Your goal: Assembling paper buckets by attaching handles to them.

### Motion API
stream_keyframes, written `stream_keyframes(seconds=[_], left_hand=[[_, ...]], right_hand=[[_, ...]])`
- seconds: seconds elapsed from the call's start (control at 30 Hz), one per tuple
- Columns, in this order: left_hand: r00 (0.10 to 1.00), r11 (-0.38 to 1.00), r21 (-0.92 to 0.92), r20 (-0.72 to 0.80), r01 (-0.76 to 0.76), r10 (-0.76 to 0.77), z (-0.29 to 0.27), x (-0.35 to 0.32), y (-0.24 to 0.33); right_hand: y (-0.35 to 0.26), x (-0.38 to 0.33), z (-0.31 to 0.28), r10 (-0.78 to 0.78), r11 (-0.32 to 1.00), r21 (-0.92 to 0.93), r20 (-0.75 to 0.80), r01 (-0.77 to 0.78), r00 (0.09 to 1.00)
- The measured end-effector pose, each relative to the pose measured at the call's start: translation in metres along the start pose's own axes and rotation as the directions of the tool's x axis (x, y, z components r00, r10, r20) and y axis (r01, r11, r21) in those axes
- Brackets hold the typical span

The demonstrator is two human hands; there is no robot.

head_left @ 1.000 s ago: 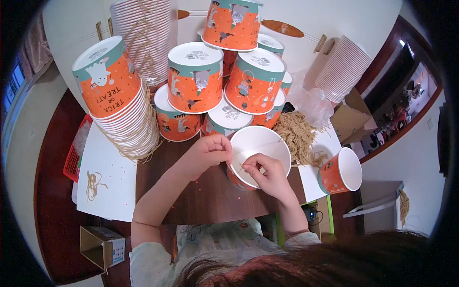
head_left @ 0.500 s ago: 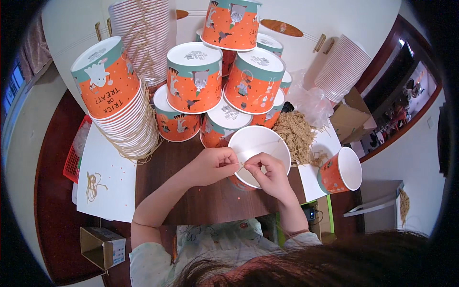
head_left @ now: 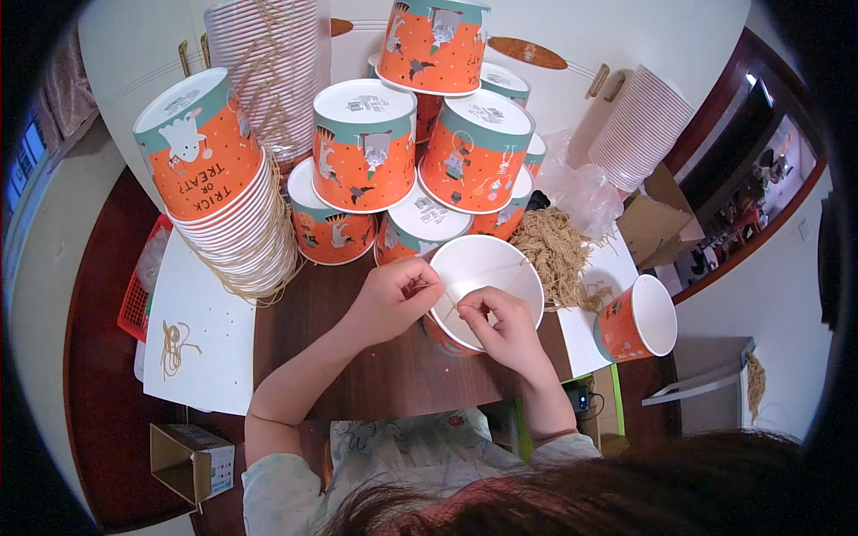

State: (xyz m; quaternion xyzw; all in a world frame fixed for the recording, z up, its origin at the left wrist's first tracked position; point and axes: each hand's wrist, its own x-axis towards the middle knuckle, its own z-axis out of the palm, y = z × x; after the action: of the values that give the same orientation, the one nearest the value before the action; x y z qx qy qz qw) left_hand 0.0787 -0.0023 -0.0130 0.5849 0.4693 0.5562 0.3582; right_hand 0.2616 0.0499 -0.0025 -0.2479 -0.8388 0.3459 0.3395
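A paper bucket (head_left: 487, 261), white inside and orange outside, stands mouth up on the table in front of me. Over its near left rim, my left hand (head_left: 400, 299) is closed in a pinch on a thin tan cord (head_left: 450, 305). My right hand (head_left: 502, 326) pinches the same cord between thumb and fingertips, just over the bucket's mouth. A small gap separates the two hands. How the cord meets the bucket's wall is too fine to make out. Right behind the bucket lies a heap of tan cords (head_left: 552, 255).
Upturned orange buckets (head_left: 365, 156) are piled behind. Nested stacks stand at the left (head_left: 237, 228) and far right (head_left: 642, 125). One bucket (head_left: 636, 317) lies tilted at the right edge. Some loose cord (head_left: 177, 348) rests on the white surface at left. A cardboard box (head_left: 192, 463) sits below.
My left hand has moved slightly up and away from the right, turning a little, so the gap between the hands has widened. The right hand has hardly moved.
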Motion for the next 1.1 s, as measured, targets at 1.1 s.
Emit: stream_keyframes(seconds=[1.1], left_hand=[[0.937,0.877,0.333,0.073,-0.347,0.343,-0.004,0.005,0.019]], right_hand=[[-0.006,0.005,-0.015,-0.023,0.999,0.033,0.032,0.022,0.999]])
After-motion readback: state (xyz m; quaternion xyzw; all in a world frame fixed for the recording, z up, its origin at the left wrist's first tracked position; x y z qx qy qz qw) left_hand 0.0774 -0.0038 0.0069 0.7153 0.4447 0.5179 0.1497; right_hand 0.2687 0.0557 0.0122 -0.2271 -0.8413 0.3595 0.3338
